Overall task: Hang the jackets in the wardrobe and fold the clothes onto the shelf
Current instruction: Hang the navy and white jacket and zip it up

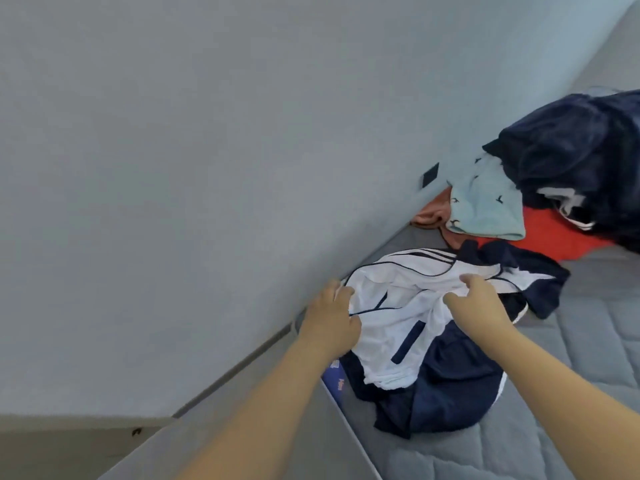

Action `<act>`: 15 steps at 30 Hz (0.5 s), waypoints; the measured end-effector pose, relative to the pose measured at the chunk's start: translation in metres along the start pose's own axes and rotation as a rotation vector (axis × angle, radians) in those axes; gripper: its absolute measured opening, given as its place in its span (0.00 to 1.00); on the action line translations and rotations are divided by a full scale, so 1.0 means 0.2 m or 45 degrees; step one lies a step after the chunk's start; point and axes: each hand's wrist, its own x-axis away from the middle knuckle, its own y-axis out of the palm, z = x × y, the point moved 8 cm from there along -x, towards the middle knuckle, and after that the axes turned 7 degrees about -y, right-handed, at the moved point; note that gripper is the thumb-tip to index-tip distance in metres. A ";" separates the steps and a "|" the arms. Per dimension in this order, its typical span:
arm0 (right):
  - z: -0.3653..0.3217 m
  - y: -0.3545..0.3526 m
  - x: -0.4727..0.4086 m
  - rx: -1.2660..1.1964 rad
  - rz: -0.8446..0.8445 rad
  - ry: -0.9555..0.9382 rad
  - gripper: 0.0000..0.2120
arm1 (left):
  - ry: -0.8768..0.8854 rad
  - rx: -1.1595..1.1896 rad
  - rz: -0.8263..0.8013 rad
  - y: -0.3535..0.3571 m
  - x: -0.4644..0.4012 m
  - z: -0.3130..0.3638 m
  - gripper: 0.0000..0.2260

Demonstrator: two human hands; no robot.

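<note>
A white and navy track jacket [408, 327] lies crumpled on the grey quilted mattress [540, 431], close to the wall. My left hand [329, 323] rests on the jacket's left edge, its fingers curled into the white fabric. My right hand [481, 306] pinches a fold of white fabric near the jacket's upper middle. Further back lies a pile: a light blue garment [485, 206], an orange-red garment [554, 237], a peach piece [433, 213] and a dark navy jacket [581, 161]. No wardrobe or shelf is in view.
A pale grey wall [173, 168] fills the left half, with a dark socket plate [430, 174] low on it. The grey bed frame edge [242, 410] runs diagonally between wall and mattress. A blue printed item [334, 379] peeks out under the jacket by my left wrist.
</note>
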 end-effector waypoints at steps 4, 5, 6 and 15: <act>0.55 0.26 -0.29 -0.090 -0.011 0.284 0.31 | 0.037 -0.116 -0.442 0.76 -0.38 0.06 0.29; 0.67 0.31 -0.35 -0.111 0.001 0.345 0.31 | 0.035 -0.132 -0.515 0.91 -0.46 0.05 0.30; 0.79 0.35 -0.40 -0.124 0.017 0.407 0.32 | 0.019 -0.148 -0.567 1.03 -0.53 0.03 0.31; 1.27 0.45 -0.72 -0.409 0.318 0.671 0.39 | 0.225 -0.214 -0.470 1.45 -0.75 0.12 0.19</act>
